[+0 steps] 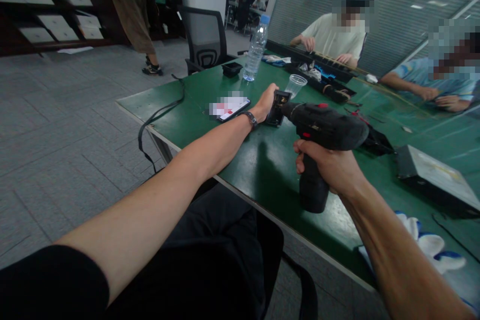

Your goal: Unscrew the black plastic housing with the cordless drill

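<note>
Right hand point(330, 167): fingers wrapped tight around the grip of a black cordless drill point(326, 127) with red buttons. The drill is held level above the near part of the green table point(262, 160), nose pointing away.

Left hand point(267, 102): closed around a small black rectangular block point(277, 107), which stands upright at the drill's nose. Contact between tip and block seems likely but is not clearly visible.

Just left of that hand lies a smartphone point(230, 106). A clear plastic cup point(296, 84) and a clear plastic water bottle point(257, 50) stand beyond. White-and-blue gloves point(431, 245) lie near the right forearm.
</note>
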Demonstrator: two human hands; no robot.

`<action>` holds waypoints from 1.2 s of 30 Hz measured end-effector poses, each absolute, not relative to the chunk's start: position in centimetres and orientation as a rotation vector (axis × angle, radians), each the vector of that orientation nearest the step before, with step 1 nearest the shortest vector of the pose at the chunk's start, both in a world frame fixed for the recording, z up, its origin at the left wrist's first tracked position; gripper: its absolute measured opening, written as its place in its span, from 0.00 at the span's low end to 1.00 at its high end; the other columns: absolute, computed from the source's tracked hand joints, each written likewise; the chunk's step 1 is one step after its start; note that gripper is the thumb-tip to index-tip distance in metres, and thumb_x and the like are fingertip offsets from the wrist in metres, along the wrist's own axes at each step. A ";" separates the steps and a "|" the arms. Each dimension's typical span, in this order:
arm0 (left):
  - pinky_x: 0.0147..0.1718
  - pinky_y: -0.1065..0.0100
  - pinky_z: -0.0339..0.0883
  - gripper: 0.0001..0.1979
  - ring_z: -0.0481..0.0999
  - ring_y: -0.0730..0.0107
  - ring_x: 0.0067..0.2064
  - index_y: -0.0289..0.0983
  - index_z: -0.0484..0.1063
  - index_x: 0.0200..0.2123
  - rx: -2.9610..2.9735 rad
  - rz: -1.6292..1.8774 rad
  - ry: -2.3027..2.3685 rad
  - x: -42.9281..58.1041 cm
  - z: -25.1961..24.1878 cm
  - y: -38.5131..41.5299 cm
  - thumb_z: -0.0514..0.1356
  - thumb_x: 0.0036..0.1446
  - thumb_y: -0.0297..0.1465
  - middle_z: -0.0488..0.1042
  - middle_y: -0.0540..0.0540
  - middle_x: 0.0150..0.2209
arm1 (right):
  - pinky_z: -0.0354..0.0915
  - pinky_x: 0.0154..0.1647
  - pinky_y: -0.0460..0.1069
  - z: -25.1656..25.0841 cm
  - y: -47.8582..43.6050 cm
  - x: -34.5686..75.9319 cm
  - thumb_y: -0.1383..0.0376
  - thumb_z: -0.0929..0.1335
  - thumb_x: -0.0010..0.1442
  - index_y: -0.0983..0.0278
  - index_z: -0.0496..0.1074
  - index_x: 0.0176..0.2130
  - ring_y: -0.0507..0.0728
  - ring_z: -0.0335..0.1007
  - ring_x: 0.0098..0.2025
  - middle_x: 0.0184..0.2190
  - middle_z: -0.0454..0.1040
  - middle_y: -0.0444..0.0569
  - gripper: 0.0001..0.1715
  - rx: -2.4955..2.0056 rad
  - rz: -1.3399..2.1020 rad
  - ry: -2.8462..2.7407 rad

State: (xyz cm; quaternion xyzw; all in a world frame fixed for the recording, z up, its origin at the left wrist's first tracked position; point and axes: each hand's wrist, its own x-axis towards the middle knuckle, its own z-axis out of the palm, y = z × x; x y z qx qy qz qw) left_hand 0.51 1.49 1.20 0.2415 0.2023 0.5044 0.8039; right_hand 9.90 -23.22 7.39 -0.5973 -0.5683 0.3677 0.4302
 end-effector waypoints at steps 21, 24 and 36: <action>0.31 0.67 0.70 0.14 0.75 0.65 0.25 0.40 0.72 0.31 0.667 1.124 0.579 -0.3 1.0 1.9 0.62 0.69 0.41 0.73 0.50 0.23 | 0.64 0.22 0.49 8.0 -23.1 11.0 0.61 0.72 0.48 0.60 0.73 0.27 0.55 0.68 0.16 0.14 0.74 0.46 0.06 -1.426 1.031 -1.412; 0.35 0.67 0.72 0.14 0.79 0.64 0.29 0.40 0.73 0.32 0.662 1.164 0.578 -0.3 1.0 1.8 0.62 0.69 0.41 0.74 0.50 0.24 | 0.64 0.22 0.49 7.7 -22.9 11.1 0.61 0.71 0.49 0.60 0.73 0.25 0.54 0.68 0.17 0.14 0.74 0.46 0.05 -1.398 1.019 -1.437; 0.30 0.67 0.70 0.15 0.74 0.65 0.24 0.40 0.72 0.32 0.675 1.178 0.639 -0.1 1.3 1.1 0.58 0.70 0.41 0.74 0.50 0.23 | 0.66 0.24 0.49 7.5 -22.9 11.3 0.66 0.70 0.53 0.60 0.71 0.22 0.54 0.69 0.18 0.14 0.74 0.46 0.09 -1.359 1.021 -1.501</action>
